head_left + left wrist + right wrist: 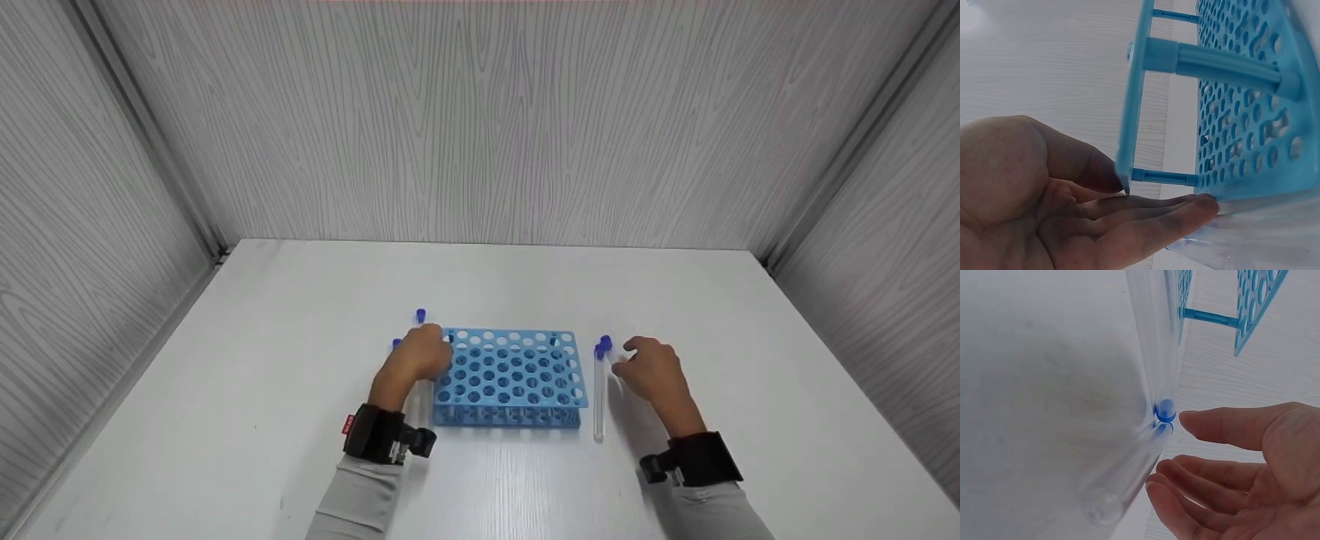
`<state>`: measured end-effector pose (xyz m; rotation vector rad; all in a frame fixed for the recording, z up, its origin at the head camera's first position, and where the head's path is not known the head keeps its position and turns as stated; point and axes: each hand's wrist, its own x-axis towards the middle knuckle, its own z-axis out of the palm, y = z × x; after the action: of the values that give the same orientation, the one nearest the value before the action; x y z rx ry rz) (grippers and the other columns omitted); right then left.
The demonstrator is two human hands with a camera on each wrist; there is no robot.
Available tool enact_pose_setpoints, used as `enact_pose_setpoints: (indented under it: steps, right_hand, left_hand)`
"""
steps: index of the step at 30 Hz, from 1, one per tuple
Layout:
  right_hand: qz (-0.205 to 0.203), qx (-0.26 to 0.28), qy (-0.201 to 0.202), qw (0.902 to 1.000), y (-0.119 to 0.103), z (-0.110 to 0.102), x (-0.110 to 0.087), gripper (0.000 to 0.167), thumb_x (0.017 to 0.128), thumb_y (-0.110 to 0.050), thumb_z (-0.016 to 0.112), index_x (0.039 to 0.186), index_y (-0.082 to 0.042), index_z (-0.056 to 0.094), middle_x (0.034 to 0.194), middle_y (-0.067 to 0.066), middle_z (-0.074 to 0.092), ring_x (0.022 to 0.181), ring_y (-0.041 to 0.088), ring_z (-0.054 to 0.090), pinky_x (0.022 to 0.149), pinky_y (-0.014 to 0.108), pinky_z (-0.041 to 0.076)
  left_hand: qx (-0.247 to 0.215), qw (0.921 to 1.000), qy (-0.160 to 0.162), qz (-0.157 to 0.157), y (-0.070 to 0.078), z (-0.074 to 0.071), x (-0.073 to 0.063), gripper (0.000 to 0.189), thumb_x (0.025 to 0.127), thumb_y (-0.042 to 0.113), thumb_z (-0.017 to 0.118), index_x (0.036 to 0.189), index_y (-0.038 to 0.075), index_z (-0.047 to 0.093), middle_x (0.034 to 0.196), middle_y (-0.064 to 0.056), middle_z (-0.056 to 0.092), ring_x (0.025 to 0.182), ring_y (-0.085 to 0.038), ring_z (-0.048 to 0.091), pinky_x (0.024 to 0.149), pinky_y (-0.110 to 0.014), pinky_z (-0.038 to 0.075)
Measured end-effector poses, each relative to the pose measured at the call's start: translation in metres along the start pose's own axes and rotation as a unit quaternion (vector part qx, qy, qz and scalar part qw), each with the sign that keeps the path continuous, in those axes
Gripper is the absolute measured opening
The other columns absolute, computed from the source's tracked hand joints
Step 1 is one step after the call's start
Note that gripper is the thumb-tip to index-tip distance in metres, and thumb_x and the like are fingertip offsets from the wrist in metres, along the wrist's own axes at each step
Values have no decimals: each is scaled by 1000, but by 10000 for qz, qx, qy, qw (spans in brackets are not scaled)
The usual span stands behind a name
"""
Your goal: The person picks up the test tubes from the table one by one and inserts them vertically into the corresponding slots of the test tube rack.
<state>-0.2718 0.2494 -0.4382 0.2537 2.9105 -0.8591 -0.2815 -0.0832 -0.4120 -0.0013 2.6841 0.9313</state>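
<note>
A light-blue test tube rack [510, 375] stands on the table, its top full of round holes. My left hand [422, 352] is at its left end and holds the rack's edge; in the left wrist view, the thumb lies at the edge of one plate and the fingers [1157, 225] stretch along the side. To the right of the rack, a clear test tube [599, 397] with a blue cap lies flat. A second capped tube [1129, 478] lies beside it, angled away. My right hand [652, 369] hovers close to these tubes, thumb and fingers apart, with nothing between them.
Left of the rack lie more clear tubes, with one blue cap [421, 314] behind my left hand and another cap [397, 343] beside it. The white table [300, 300] is bounded by grey wood-grain panels [480, 120] at the back and sides.
</note>
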Motion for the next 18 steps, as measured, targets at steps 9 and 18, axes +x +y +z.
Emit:
enact_pose_setpoints:
  steps: [9, 18]
  right_hand:
    - [-255, -133, 158, 9995, 3, 1, 1, 50, 88, -13, 66, 131, 13, 57, 120, 32, 66, 94, 35, 67, 80, 45, 58]
    - [-179, -214, 60, 9996, 4, 2, 2, 47, 87, -10, 67, 129, 12, 59, 116, 30, 67, 89, 32, 67, 73, 41, 57]
  left_hand:
    - [75, 9999, 8, 93, -1, -1, -1, 40, 102, 10, 42, 136, -8, 53, 95, -13, 58, 72, -20, 51, 59, -28, 39]
    - [196, 9998, -45, -75, 0, 0, 0, 44, 102, 9, 44, 143, -7, 49, 123, -19, 61, 97, -28, 59, 71, -31, 46]
